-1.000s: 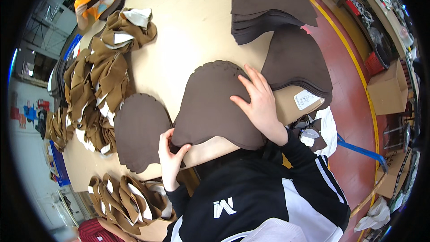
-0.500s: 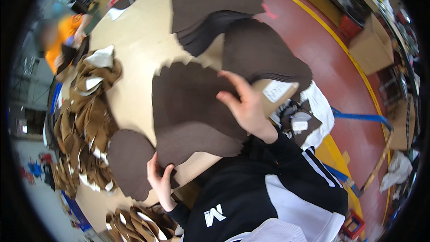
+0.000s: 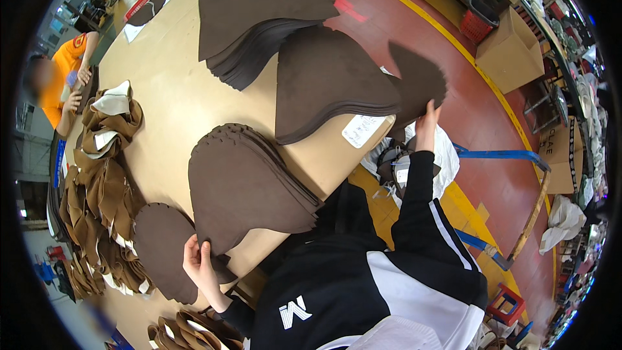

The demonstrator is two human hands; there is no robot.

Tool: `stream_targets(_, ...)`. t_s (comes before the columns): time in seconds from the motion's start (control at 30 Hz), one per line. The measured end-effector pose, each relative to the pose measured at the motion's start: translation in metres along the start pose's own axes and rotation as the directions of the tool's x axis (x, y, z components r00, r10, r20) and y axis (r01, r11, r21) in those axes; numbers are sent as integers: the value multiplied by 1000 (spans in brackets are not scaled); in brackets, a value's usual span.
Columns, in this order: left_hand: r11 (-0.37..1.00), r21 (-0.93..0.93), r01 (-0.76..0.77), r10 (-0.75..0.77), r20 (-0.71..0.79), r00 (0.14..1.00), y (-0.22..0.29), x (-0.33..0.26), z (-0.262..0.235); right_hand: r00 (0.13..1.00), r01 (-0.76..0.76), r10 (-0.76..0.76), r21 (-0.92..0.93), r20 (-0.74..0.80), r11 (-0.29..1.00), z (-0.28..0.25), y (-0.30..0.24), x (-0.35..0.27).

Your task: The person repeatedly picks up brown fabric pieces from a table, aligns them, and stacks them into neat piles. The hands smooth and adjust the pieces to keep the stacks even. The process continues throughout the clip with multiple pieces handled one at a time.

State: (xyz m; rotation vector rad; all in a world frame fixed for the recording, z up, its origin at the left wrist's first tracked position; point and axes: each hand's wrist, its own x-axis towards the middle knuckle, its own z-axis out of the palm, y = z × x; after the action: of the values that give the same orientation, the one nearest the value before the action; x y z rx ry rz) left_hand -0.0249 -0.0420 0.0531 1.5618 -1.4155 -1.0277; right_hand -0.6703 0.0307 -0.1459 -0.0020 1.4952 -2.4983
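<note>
My right hand (image 3: 427, 123) is raised past the table's right edge, its fingers closed on one flat dark brown cut piece (image 3: 414, 84) with a notched, motion-blurred edge. At the near edge of the table, my left hand (image 3: 199, 266) pinches the lower left corner of a stack of dark brown cut pieces (image 3: 249, 185). That stack has a scalloped far rim and fanned layers along its right side. Left of it, partly underneath my left fingers, lies a rounded dark brown piece (image 3: 162, 249).
Two more dark brown stacks (image 3: 334, 78) (image 3: 259, 10) lie farther off; a white label (image 3: 363, 129) sits beside the nearer. Brown bundles with white bits (image 3: 107, 188) line the left side. A co-worker in orange (image 3: 68, 65) stands far left. A blue-framed cart (image 3: 499, 155) stands right.
My right hand has moved from above the near stack to the right, carrying a single dark brown piece off the table. My left hand stays at the stack's corner. The view has shifted.
</note>
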Motion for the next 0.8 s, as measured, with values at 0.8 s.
stream_targets(0.8,925,-360,120,-136,-20,990,-5,-14,12,-704,663,147,571,694,484,238,-93,-342)
